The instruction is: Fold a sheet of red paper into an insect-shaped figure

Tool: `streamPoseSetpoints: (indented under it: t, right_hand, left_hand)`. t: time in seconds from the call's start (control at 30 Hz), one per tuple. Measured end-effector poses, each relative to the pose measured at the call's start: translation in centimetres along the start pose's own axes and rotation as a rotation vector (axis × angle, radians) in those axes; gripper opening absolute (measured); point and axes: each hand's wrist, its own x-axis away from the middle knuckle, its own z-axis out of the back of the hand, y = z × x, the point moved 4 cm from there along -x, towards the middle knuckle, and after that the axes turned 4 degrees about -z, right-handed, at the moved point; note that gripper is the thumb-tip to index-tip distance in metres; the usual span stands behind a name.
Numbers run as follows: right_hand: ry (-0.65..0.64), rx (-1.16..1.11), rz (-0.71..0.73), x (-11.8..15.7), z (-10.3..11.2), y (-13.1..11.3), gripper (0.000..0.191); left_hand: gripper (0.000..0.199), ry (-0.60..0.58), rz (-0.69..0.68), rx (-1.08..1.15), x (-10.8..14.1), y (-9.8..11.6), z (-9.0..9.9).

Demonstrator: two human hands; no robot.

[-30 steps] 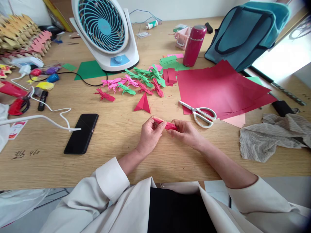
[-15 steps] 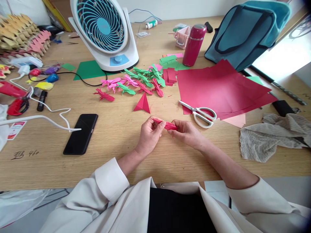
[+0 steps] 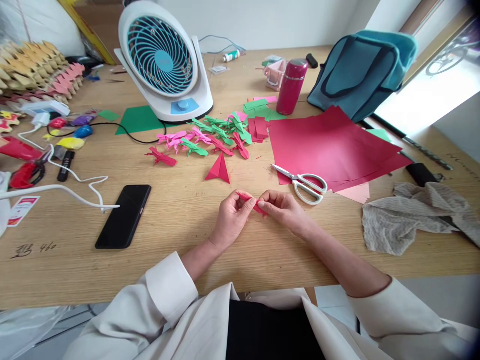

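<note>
A small folded red paper piece is pinched between my two hands above the table's front part. My left hand is closed on its left end, thumb on top. My right hand grips the right end between thumb and fingers, covering part of it. Just beyond my hands lies a red folded paper triangle. Behind that is a cluster of folded paper figures in green, pink and red. White-handled scissors lie to the right of my right hand.
Large red paper sheets spread at the right, beside a crumpled grey cloth. A magenta flask and a teal bag stand behind. A fan is at back left; a phone with a white cable lies left.
The view has tilted up slightly, so everything sits lower in the picture. My right hand's thumb and fingers have shifted left along the red paper, nearer my left hand.
</note>
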Motion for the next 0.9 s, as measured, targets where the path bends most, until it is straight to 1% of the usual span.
streamPoseSetpoints:
  t: [0.1, 0.2, 0.3, 0.4, 0.5, 0.57, 0.6, 0.73, 0.9]
  right_hand:
    - [0.015, 0.019, 0.030, 0.1, 0.0, 0.3, 0.036]
    - [0.015, 0.054, 0.072, 0.2, 0.0, 0.2, 0.035]
    - [-0.029, 0.076, 0.072, 0.4, -0.3, 0.1, 0.035]
    - [-0.078, 0.076, 0.064, 0.6, -0.4, 0.0, 0.034]
    - [-0.112, 0.101, 0.054, 0.6, -0.3, 0.2, 0.031]
    - [-0.119, 0.138, 0.040, 0.7, -0.2, 0.4, 0.029]
    - [-0.120, 0.159, 0.035, 0.7, -0.1, 0.4, 0.027]
    - [-0.131, 0.211, 0.035, 0.8, 0.0, 0.4, 0.022]
    - [-0.102, 0.198, 0.023, 0.8, 0.0, 0.5, 0.020]
  left_hand:
    - [0.025, -0.075, 0.066, 0.001, -0.3, -0.3, 0.0]
    - [0.026, -0.162, 0.102, 0.000, -0.8, 0.0, 0.4]
    - [0.026, -0.306, 0.129, -0.032, -1.3, 0.3, 1.0]
    - [0.028, -0.393, 0.170, -0.065, -1.6, 0.5, 1.7]
    - [0.028, -0.431, 0.223, -0.102, -1.5, 0.6, 1.9]
    - [0.027, -0.449, 0.234, -0.160, -1.4, 0.8, 1.9]
    - [0.025, -0.454, 0.214, -0.193, -1.4, 1.0, 1.8]
    - [0.017, -0.448, 0.047, -0.302, -1.2, 2.2, 1.5]
    - [0.012, -0.431, 0.010, -0.377, -0.8, 2.9, 1.1]
